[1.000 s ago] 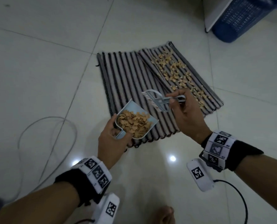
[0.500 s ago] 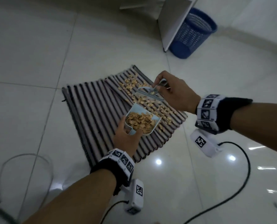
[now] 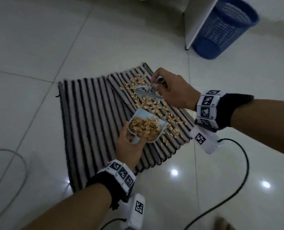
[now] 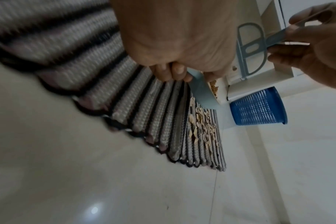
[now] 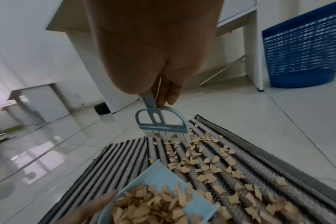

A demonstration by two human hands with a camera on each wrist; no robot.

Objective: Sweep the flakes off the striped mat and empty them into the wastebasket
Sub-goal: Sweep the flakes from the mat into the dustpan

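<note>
A striped mat [image 3: 91,117] lies on the tiled floor, with tan flakes [image 3: 156,105] strewn over its right part. My left hand [image 3: 129,143] grips the handle of a light blue dustpan [image 3: 147,125] that is piled with flakes and sits over the mat. My right hand [image 3: 171,90] pinches the handle of a small blue brush [image 3: 147,92], whose bristles [image 5: 167,135] touch the flakes at the mat's far end. The blue mesh wastebasket [image 3: 220,27] stands upright on the floor at the far right.
A white furniture panel [image 3: 199,19] stands right beside the wastebasket. A black cable [image 3: 244,163] trails over the floor on the right, and a grey cable loop [image 3: 10,163] lies at the left. A bare foot [image 3: 224,224] shows at the bottom edge.
Both hands have moved from the mat's near side onto the flake-covered right part. The brush has gone from above the dustpan down to the flakes at the far end.
</note>
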